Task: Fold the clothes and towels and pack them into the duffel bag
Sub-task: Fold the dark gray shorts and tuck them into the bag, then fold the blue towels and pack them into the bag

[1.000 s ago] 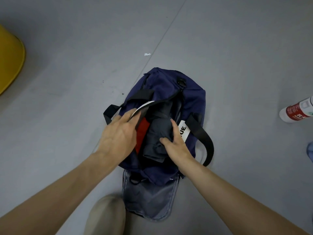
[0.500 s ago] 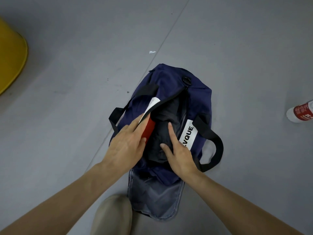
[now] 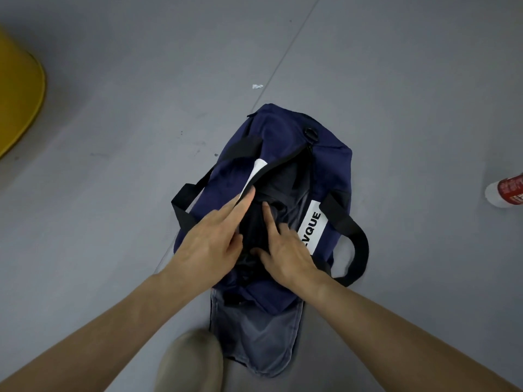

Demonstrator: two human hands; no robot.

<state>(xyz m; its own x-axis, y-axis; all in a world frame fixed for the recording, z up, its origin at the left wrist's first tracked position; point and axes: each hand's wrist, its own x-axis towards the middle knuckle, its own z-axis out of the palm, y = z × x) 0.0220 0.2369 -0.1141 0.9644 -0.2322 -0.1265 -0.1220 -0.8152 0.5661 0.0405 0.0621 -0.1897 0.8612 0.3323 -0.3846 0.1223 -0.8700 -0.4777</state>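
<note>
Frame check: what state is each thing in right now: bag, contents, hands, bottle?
duffel bag: top unzipped, open, on the floor.
dark clothes: inside the bag, pressed down.
left hand: open, fingers straight on the bag's left rim.
right hand: open, forefinger pressing the clothes.
bottle: lying on its side, at the frame edge.

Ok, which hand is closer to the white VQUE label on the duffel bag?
Right. The right hand sits just beside the VQUE label, at the opening's edge; the left hand is across the duffel bag's opening, on the other side.
</note>
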